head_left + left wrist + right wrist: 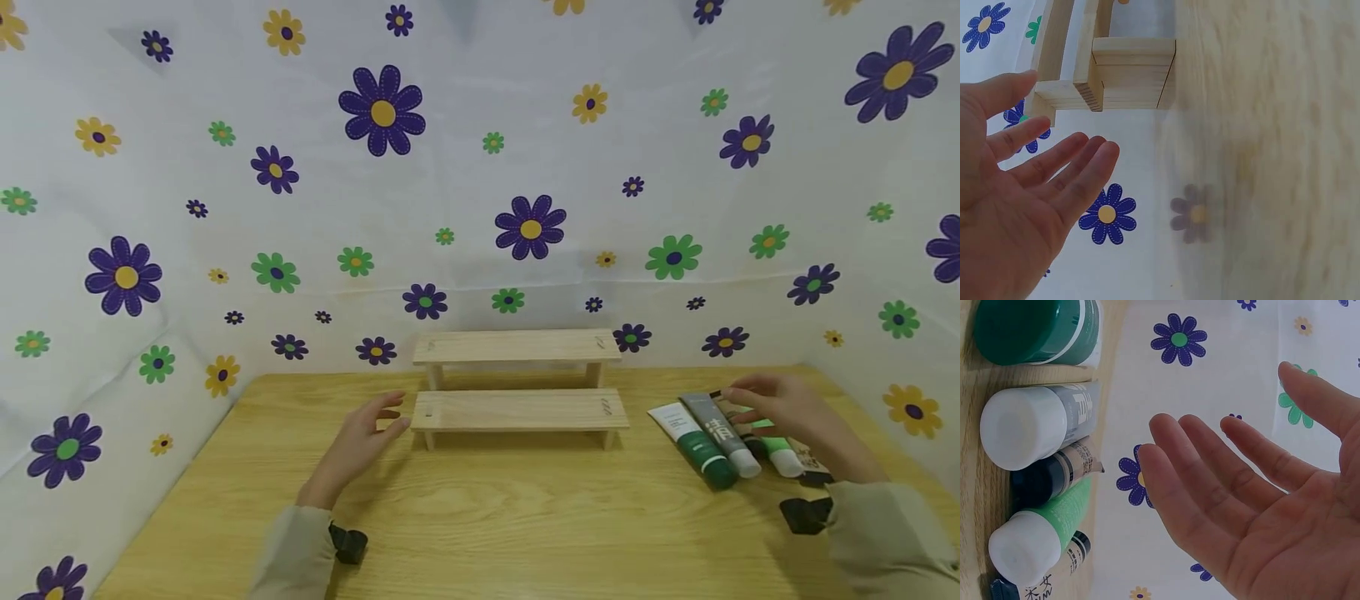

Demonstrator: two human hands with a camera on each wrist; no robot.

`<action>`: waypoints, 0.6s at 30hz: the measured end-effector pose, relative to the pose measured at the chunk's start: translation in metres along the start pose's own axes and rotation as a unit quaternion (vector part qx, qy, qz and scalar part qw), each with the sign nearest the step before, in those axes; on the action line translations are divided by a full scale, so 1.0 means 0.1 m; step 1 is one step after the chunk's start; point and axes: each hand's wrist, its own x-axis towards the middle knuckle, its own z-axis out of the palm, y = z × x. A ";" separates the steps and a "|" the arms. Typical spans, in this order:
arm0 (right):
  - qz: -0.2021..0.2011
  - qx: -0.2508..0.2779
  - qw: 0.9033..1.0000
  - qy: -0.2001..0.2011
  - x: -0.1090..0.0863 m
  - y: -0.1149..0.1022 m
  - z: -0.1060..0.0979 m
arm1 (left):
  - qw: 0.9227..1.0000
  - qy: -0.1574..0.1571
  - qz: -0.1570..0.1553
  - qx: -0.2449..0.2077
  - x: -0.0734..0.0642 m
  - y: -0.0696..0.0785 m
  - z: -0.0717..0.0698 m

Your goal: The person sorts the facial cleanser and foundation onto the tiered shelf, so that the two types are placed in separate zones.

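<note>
My left hand (365,442) is beside the left end of a two-step wooden rack (517,408), its fingers relaxed and holding nothing. In the left wrist view the palm (1010,206) shows with loosely bent fingers, and the rack's end (1132,72) stands beyond them. Over a row of squeeze tubes at the right hovers my right hand (787,408), also holding nothing. The row has a white and green tube (701,450), a grey tube (720,433), a light green tube (1069,515) with a white cap, and darker-capped tubes (1063,472) partly hidden between and behind them.
The wooden table (480,525) runs back to a white cloth (465,183) printed with flowers, which also rises at both sides. The rack stands near the table's back edge, left of the tubes. Black wrist devices (806,515) sit at both sleeves.
</note>
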 end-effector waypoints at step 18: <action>0.010 0.015 1.000 0.007 -0.07 0.05 -0.13 | 0.984 -0.039 -0.115 -0.128 0.24 -0.06 0.21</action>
